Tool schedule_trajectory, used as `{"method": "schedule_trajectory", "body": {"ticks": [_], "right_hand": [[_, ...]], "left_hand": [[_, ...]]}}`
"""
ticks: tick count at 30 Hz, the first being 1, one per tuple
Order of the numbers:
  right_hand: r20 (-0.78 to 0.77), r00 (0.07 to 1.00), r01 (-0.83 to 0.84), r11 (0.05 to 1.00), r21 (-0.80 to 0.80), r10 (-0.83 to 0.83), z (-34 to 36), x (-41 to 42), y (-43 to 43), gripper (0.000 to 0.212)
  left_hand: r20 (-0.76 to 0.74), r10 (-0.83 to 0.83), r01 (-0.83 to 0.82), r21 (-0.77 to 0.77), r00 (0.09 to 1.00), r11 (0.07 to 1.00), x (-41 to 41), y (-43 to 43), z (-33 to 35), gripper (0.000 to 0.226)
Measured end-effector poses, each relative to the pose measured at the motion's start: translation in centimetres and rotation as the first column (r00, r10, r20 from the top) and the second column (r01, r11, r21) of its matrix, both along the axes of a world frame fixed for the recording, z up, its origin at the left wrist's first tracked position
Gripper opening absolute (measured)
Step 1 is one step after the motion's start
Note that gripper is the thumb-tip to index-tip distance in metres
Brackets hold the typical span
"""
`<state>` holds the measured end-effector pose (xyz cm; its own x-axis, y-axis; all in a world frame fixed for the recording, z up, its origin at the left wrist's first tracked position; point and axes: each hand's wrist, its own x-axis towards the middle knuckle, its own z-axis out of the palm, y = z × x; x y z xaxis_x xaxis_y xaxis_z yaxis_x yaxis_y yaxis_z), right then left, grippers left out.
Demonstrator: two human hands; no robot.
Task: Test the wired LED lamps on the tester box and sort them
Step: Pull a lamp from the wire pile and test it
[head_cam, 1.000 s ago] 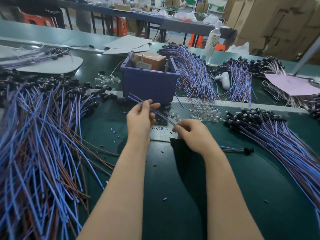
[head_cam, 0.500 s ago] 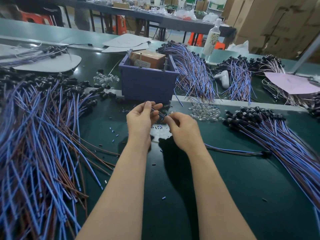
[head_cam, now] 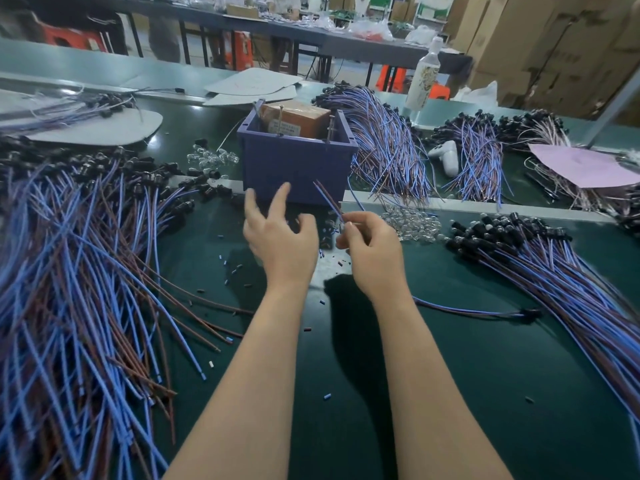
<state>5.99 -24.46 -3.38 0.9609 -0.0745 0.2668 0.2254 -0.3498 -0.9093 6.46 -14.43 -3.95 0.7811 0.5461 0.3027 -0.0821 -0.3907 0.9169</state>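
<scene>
The blue tester box (head_cam: 294,164) stands at the middle of the green table, holding a brown block (head_cam: 298,121) with metal pins. My right hand (head_cam: 372,249) pinches the wire ends of one LED lamp (head_cam: 329,199), which point up toward the box front. That lamp's wire runs back under my wrist to its black head (head_cam: 528,313) lying on the table at the right. My left hand (head_cam: 277,233) hovers just left of the wire ends with fingers spread, holding nothing. A large pile of wired lamps (head_cam: 79,271) covers the left side; another pile (head_cam: 554,268) lies at the right.
Clear LED caps (head_cam: 412,221) lie right of the box, more caps (head_cam: 213,155) lie to its left. Further wire bundles (head_cam: 388,147) lie behind the box, beside a white bottle (head_cam: 424,77), a pink sheet (head_cam: 581,164) and white cardboard (head_cam: 100,128). Small cut sleeve bits dot the green table (head_cam: 433,393).
My left hand has let go of the wire ends and opened. My right hand keeps the wires and has tilted their ends up toward the box.
</scene>
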Motion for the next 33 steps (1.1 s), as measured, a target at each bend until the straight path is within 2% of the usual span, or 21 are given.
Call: {"method": "schedule_trajectory", "body": {"ticks": [1,3,4,6,7,9,11,12,14,15,18,20,24,26,29,33], "right_hand": [[0.003,1.000,0.004,0.999,0.048,-0.004,0.0,0.0,0.1,0.022],[0.000,1.000,0.011,0.990,0.139,-0.011,0.1,0.1,0.4,0.024],[-0.011,1.000,0.012,0.984,0.178,-0.010,0.1,0.1,0.7,0.023],[-0.041,0.999,0.009,0.978,0.208,-0.001,0.1,0.1,0.9,0.020],[-0.048,0.999,0.006,0.985,0.173,0.002,-0.1,0.1,0.8,0.017],[-0.058,0.998,-0.012,0.999,-0.031,0.010,-0.4,0.1,0.5,0.010],[-0.058,0.998,-0.038,0.974,-0.225,0.026,-0.6,-0.1,0.2,0.004],[-0.044,0.999,-0.042,0.967,-0.251,0.031,-0.6,-0.1,0.2,0.005],[-0.008,1.000,-0.017,0.976,-0.217,0.016,-0.6,-0.3,0.5,0.008],[0.009,1.000,0.007,0.983,-0.185,-0.005,-0.5,-0.3,0.7,0.008],[0.014,0.999,0.032,0.996,-0.083,-0.031,-0.3,-0.1,0.8,0.010],[-0.001,1.000,0.008,0.999,-0.051,-0.008,-0.3,-0.2,0.6,0.013],[0.068,0.997,0.029,0.988,-0.149,-0.019,-0.5,-0.4,0.8,0.011],[0.089,0.995,0.060,0.987,-0.148,-0.047,-0.7,-0.4,1.1,0.009],[0.039,0.996,0.086,0.994,-0.067,-0.084,-0.9,-0.2,1.1,0.012],[-0.068,0.988,0.143,0.984,0.104,-0.136,-0.9,0.2,1.1,0.020]], "left_hand": [[0.004,-0.038,0.038,0.039,0.999,0.999,0.0,0.0,0.1,0.033],[0.034,-0.285,0.287,-0.129,0.958,0.949,-0.2,-0.4,0.5,0.013],[0.057,-0.407,0.409,-0.224,0.911,0.884,-0.5,-0.8,0.7,0.010],[0.085,-0.475,0.479,-0.258,0.876,0.839,-0.4,-1.1,0.6,0.010],[0.104,-0.448,0.458,-0.278,0.888,0.844,-0.2,-1.1,0.5,0.010],[0.163,-0.314,0.354,-0.397,0.935,0.847,0.2,-0.6,0.3,0.010],[0.187,-0.136,0.222,-0.587,0.973,0.778,0.5,0.4,0.2,0.013],[0.193,-0.083,0.194,-0.674,0.978,0.713,0.6,0.7,0.2,0.014],[0.204,-0.098,0.220,-0.750,0.974,0.623,0.6,0.7,0.3,0.015],[0.193,-0.164,0.253,-0.723,0.967,0.642,0.5,0.4,0.2,0.015],[0.071,-0.395,0.379,-0.480,0.916,0.791,0.4,-0.7,-0.1,0.011],[0.064,-0.426,0.412,-0.417,0.902,0.810,0.4,-0.9,-0.2,0.010],[0.088,-0.395,0.386,-0.481,0.915,0.787,0.4,-0.6,-0.3,0.012],[0.089,-0.397,0.383,-0.515,0.913,0.766,0.4,-0.6,-0.4,0.012],[0.088,-0.422,0.399,-0.539,0.902,0.741,0.4,-0.8,-0.5,0.008],[0.072,-0.394,0.371,-0.522,0.916,0.768,0.5,-0.9,-0.6,0.009]]}}
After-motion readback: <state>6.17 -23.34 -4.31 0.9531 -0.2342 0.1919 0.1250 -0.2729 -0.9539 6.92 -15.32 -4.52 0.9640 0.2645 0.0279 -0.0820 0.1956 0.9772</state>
